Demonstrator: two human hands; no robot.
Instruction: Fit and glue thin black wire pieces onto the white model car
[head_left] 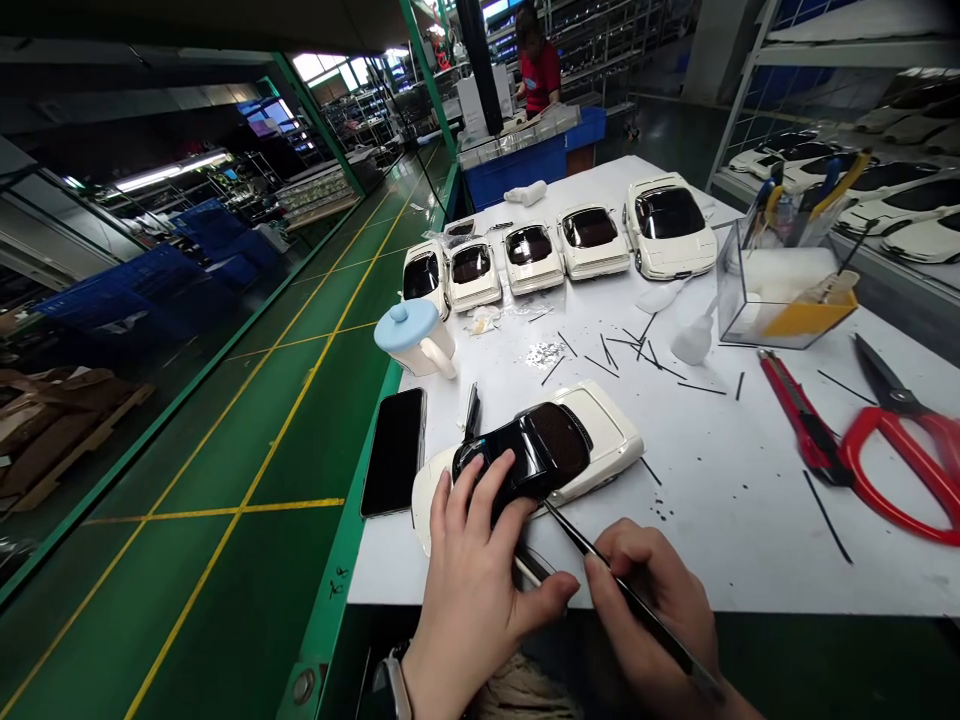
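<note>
Black tweezers (577,540) in right hand (652,610), left hand (472,590) clasping model car (600,430).

bare hands (472,590), L wrist watch (391,690), pale strap

Model car (600,425) partly under left hand (472,570), right hand (649,610) cut off below, specks (660,508) too small to tell

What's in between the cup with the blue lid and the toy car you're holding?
In the head view, a thin black tool lies between the cup and the toy car.
</note>
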